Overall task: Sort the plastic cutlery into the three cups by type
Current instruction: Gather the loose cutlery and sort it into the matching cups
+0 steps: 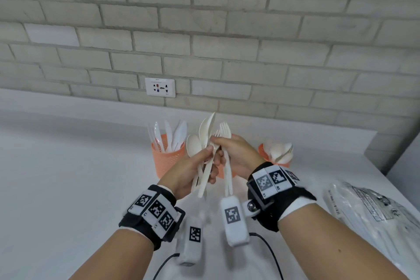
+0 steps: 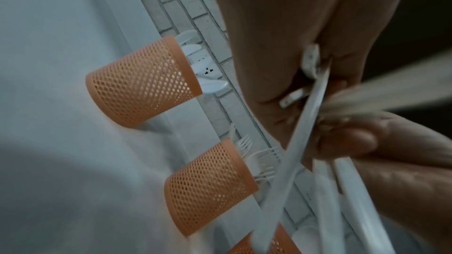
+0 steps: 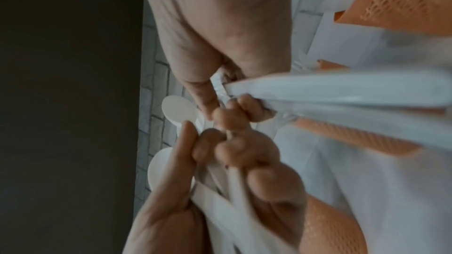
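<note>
Both hands are up in front of the person, above the white counter (image 1: 68, 166). The left hand (image 1: 193, 173) is wrapped round a mixed bunch of cutlery (image 1: 205, 143), spoons and a knife fanned upward, handles hanging below the palm, so the heads show and the types can be told apart. The right hand (image 1: 236, 154) is closed on a pair of forks (image 1: 225, 134), tines up, its fingertips also reaching into the bunch at the neck, likely picking out another fork while keeping the ones already gathered.

Behind the hands stand the three orange mesh cups in a row along the wall. The left cup (image 1: 167, 159) holds knives (image 1: 175, 134), blades up. The middle cup (image 2: 208, 186), mostly hidden behind the hands from the head view, shows forks poking out in the left wrist view. The right cup (image 1: 263, 150) is heaped with spoons (image 1: 280, 150).

Off to the right lies a clear plastic wrapper (image 1: 372, 211), flat on the counter. A socket (image 1: 160, 87) sits in the brick wall beyond.
</note>
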The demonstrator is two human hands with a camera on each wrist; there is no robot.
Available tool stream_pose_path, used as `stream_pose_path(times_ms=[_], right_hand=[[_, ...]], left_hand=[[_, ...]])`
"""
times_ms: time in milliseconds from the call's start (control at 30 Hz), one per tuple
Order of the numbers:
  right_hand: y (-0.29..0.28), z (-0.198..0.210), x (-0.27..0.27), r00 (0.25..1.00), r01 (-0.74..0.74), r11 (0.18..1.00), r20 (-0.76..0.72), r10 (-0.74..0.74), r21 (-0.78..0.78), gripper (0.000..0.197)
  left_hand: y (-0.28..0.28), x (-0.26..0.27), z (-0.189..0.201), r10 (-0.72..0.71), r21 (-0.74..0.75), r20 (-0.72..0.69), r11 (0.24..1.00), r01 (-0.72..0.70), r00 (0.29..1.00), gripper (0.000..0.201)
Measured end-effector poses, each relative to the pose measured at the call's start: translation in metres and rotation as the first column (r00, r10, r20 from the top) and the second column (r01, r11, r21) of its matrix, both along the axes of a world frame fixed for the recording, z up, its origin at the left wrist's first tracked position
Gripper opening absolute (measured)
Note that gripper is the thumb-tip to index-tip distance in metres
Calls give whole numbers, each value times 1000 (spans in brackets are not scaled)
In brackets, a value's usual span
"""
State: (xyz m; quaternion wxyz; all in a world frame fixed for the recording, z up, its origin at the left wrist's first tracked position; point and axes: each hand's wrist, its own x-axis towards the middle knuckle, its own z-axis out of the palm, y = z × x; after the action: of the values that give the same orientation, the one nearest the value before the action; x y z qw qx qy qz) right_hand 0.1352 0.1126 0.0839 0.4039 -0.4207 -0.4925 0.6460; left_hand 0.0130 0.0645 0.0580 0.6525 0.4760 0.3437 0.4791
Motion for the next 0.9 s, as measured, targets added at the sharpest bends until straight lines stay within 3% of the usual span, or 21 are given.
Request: stream_pose_path(times_ms=[67,167,233,300,400,533,633,767,900], right_hand=[[2,11,9,997,63,995,44,-66,72,19],[19,26,25,943,301,936,89,-320,182,17],[34,38,33,911,404,881,-19,-412,246,14],[45,50,37,881,473,820,-188,-434,324,14],[60,56,33,831,555,711,-318,-456,432,19],[78,33,21,845,519,636,-231,-482,571,7],[82,10,17,873,448,666,-128,-471,596,7],[81,-7,15,905,403,795,-69,-419,454,11],[86,-17,20,933,315,874,45,-356,369,18]], left_hand=[[5,2,-1,74,-39,-47,996,-76,996,36],[14,0,-3,225,-95,-47,969,-229,973,34],[17,-2,-3,298,-99,-47,948,-301,953,33],[19,-3,-3,326,-86,-48,941,-329,944,31],[20,-2,-2,339,-55,-38,939,-341,940,27],[24,0,2,340,-28,-25,940,-341,940,23],[28,-1,6,336,-11,-24,942,-336,942,24],[33,-3,8,338,-1,-33,941,-338,941,24],[34,2,5,312,-5,-29,950,-312,950,24]])
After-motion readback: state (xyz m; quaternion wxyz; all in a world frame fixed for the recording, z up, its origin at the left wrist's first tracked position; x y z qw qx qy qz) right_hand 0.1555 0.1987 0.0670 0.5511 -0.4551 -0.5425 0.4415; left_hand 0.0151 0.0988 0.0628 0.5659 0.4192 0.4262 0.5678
